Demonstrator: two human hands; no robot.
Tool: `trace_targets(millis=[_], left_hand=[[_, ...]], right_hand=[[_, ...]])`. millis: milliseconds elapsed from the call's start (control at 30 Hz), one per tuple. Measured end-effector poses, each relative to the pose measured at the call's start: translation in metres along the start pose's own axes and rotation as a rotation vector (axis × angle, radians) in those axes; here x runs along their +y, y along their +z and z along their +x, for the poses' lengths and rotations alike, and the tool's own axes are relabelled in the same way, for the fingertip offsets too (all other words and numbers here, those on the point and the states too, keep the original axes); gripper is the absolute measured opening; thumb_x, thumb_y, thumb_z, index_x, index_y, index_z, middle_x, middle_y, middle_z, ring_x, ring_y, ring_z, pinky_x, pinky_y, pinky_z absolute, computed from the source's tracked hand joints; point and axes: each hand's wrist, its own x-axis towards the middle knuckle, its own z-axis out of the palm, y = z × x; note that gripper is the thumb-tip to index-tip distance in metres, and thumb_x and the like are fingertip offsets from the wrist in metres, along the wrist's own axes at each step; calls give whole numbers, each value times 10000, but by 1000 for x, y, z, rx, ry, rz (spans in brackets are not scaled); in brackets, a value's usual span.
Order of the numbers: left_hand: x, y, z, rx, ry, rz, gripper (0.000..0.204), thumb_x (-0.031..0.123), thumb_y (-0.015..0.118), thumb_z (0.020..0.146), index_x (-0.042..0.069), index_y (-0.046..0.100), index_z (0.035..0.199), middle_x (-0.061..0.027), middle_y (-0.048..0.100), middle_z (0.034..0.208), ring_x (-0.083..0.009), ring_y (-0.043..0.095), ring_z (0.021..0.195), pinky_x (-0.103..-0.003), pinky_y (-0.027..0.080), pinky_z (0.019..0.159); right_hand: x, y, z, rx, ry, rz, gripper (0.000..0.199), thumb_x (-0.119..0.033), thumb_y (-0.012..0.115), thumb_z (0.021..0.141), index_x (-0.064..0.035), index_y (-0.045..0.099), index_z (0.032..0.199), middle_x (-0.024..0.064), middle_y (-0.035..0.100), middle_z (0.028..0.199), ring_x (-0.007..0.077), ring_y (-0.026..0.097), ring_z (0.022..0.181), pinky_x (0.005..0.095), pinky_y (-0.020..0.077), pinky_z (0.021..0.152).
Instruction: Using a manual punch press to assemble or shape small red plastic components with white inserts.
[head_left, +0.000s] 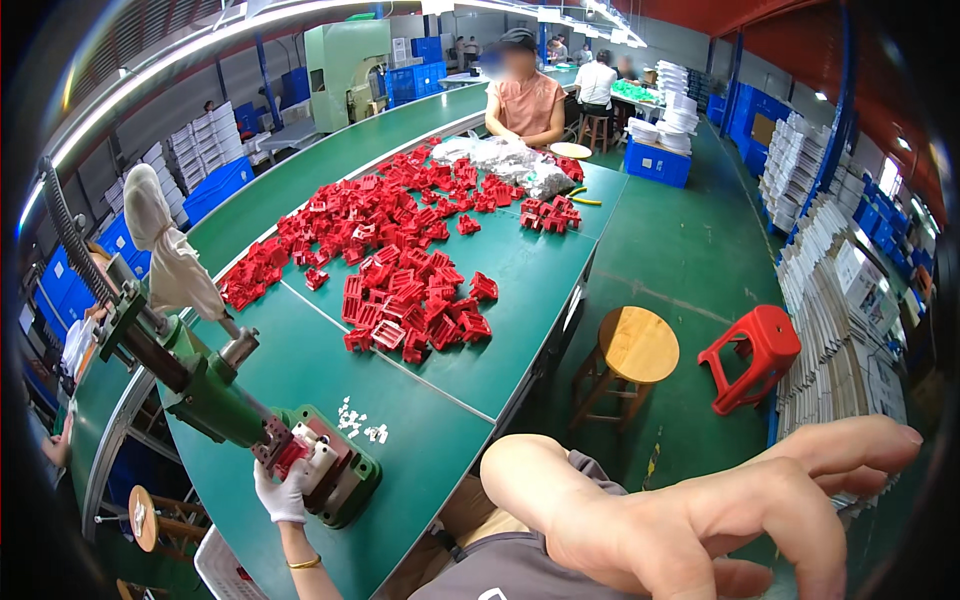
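Observation:
My left hand (281,497), in a white glove, is at the fixture of a green bench press (215,405). Its fingers close around the lower side of a red plastic part (291,456) that sits under the press head. Cloth wraps the press lever (165,240), which stands up at the left. Bare and close to the camera, my right hand (700,520) is raised off to the right of the table with its fingers spread and nothing in them. Small white pieces (360,422) lie loose beside the press base (350,490).
Red plastic parts (400,300) are heaped across the green table (440,390). Clear bags (515,165) lie at the far end, where a person (525,100) sits. A wooden stool (638,345) and a red stool (755,355) stand right of the table, near stacked cardboard (830,330).

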Motion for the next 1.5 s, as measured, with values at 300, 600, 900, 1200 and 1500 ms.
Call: trace_targets(millis=[300, 600, 900, 1200, 1500], left_hand=[[9, 1, 8, -97, -15, -124, 607, 4, 788, 705, -15, 488, 1233, -78, 588, 1171, -238, 613, 1085, -381, 523, 971], [7, -7, 5, -88, 44, 76, 649, 108, 846, 612, 37, 576, 1198, -100, 566, 1184, -273, 574, 1108, -388, 459, 981], [13, -11, 3, -121, 340, 588, 598, 121, 834, 640, 47, 596, 1183, -120, 548, 1188, -288, 551, 1113, -386, 453, 980], [1, -7, -3, -166, -52, -2, 643, 5, 751, 716, 18, 476, 1297, -106, 550, 1217, -228, 553, 1140, -354, 430, 1012], [17, -23, -41, -36, 59, 131, 661, 80, 692, 778, 4, 427, 1379, -137, 519, 1327, -258, 489, 1245, -383, 356, 1074]], right_hand=[[-11, 6, -4, 74, 42, -22, 429, -214, 562, 914, -141, 529, 1335, 21, 478, 1419, 119, 608, 933, 303, 523, 456], [-3, 6, -12, 176, 127, -125, 385, -239, 538, 909, -116, 587, 1271, -7, 553, 1340, 96, 598, 823, 287, 505, 443], [2, -9, -18, 95, 131, -12, 409, -244, 541, 903, -127, 572, 1294, -5, 510, 1388, 102, 598, 863, 307, 504, 473], [20, -40, -17, -199, 181, 87, 463, -277, 556, 923, -142, 504, 1363, -3, 419, 1473, 157, 605, 945, 356, 585, 623], [195, -160, -55, -72, 723, -949, 524, -280, 502, 953, -51, 365, 1405, 156, 289, 1468, 272, 416, 1293, 362, 439, 961]])
